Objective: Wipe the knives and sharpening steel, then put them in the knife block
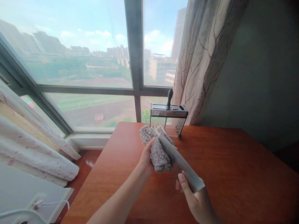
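Right hand [197, 199] nearest, gripping knife [179, 160] by the handle, blade angled up toward desk's far edge. Left hand [146, 157] clamps grey cloth [158, 152] folded round the blade, so fingers stay off the edge. Knife block [168, 115] stands at far edge, by the curtain [201, 62].

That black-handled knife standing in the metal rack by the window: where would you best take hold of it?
Judging by its pose, grip the black handle, coming down from above. It stands upright, clear above the metal rack, while the blade is hidden inside. Both the left hand and right hand are occupied.
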